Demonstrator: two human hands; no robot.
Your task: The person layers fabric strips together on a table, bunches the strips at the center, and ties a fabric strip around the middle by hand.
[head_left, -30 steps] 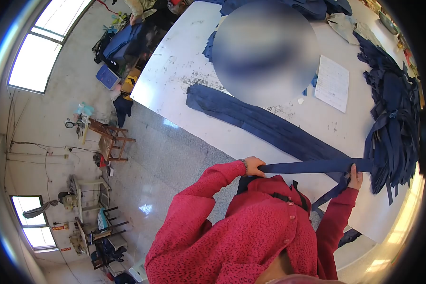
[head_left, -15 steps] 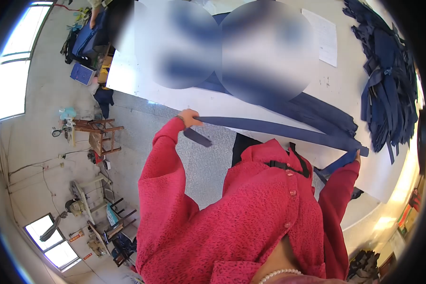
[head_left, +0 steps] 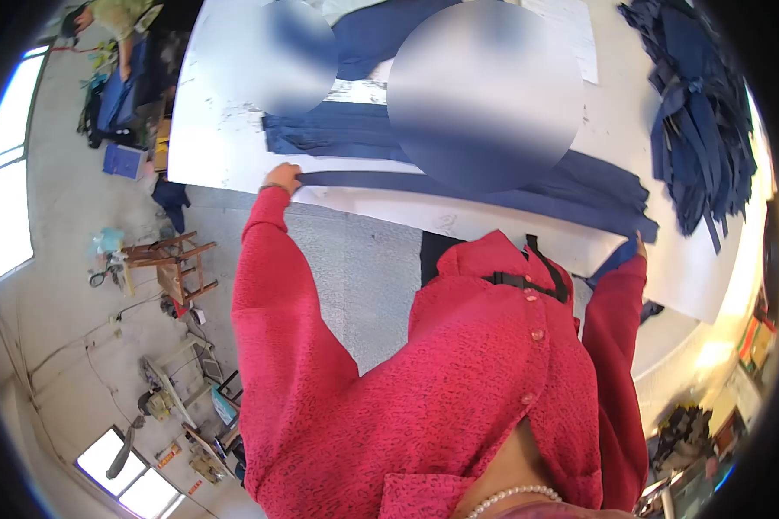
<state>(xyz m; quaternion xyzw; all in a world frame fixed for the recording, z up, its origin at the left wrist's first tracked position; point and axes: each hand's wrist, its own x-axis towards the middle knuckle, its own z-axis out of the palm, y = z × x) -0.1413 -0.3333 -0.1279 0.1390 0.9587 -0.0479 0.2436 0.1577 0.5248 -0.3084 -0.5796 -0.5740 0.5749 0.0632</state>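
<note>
A long navy fabric strip [head_left: 372, 180] stretches along the near edge of the white table [head_left: 225, 147]. My left hand [head_left: 284, 176] is closed on its left end. At the other end my right hand [head_left: 640, 246] grips the strip, its fingers partly hidden by the cloth. Just beyond the strip lies a flat stack of navy strips [head_left: 337, 130], running nearly parallel to it; a blurred disc covers its middle. More navy cloth hangs near my right sleeve.
A big bundle of navy strips [head_left: 697, 112] lies at the table's right. Farther back are navy cloth pieces [head_left: 372, 35] and a paper sheet [head_left: 582, 39]. At the left are another person's arm [head_left: 126, 56], a blue box [head_left: 125, 162] and a wooden stool [head_left: 177, 266].
My left hand has moved left and away from my body, drawing the strip out long. The strip now lies beside the stack instead of crossing over its right end. The view has shifted.
</note>
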